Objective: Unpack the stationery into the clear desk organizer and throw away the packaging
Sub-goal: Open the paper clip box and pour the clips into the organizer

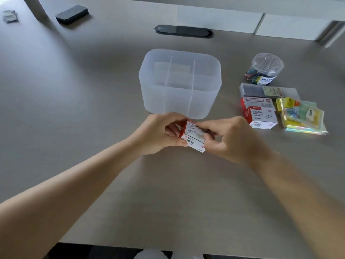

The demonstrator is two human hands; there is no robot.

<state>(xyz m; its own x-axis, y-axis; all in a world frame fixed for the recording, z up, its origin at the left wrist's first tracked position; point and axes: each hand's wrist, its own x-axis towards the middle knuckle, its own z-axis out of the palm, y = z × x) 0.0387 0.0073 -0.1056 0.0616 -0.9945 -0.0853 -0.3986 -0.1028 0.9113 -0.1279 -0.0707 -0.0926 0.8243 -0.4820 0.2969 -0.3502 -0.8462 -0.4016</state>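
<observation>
Just in front of the clear desk organizer [180,83] we pinch the paper-clip box [192,135] w/ both hands, left hand [160,133] curled round its end, right hand [231,139] fingertips working the flap; best open it over a compartment so clips don't scatter.

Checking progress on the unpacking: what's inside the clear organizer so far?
The organizer shows only its dividers, with no stationery visible in any compartment. Its frosted walls blur the bottom, so something small and flat could go unseen.
</observation>
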